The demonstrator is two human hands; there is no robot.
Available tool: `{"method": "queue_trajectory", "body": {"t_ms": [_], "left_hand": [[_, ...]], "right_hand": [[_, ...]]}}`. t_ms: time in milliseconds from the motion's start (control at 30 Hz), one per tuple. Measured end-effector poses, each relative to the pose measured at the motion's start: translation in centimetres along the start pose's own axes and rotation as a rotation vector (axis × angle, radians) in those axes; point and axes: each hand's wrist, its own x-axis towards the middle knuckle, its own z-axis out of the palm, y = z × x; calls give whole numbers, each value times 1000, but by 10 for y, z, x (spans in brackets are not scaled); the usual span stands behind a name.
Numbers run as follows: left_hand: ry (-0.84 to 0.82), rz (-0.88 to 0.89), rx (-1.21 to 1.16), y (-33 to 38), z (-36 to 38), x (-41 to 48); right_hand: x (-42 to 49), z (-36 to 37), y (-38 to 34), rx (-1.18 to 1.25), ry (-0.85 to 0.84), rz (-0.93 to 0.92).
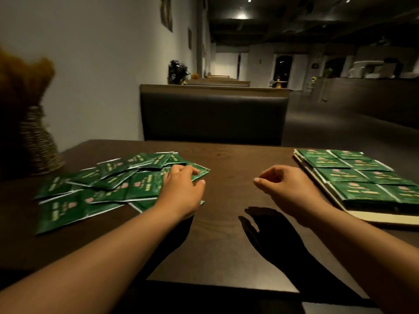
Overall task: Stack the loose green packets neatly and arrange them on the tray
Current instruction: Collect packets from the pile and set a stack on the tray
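Across the left half of the dark table [226,245], a loose pile [108,184] of green packets lies spread and overlapping, some tilted across others. The left hand [181,189] lies on the pile's right edge, with its fingers [186,169] curled down over the top packets and the thumb stretched along the edge of one. The blur makes it hard to tell whether it pinches that packet or only rests on it. The right hand [288,189] hovers above the bare middle of the table, well apart from the pile. Its fingers are loosely curled, the forefinger reaches leftward, and it holds nothing; its shadow falls on the wood beneath. At the table's right edge sits the pale-rimmed tray [385,219], with green stacks [353,177] set on it in two neat columns, edges touching. The right wrist is just beside the tray's left rim. A woven vase [38,141] stands at the far left by the wall, and a dark booth seat [213,116] stands behind the table
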Motion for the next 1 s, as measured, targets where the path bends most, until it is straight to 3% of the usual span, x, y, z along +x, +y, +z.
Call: {"method": "queue_trajectory", "body": {"t_ms": [133, 267, 567, 1000], "left_hand": [[-37, -84, 284, -55, -31, -6], [-174, 8, 448, -69, -32, -10], [-374, 228, 431, -33, 7, 67], [-314, 269, 300, -44, 24, 80]], "right_hand": [[11, 46, -22, -24, -95, 2], [28, 73, -25, -83, -100, -7], [87, 95, 1, -162, 97, 20], [92, 89, -8, -34, -29, 46]]}}
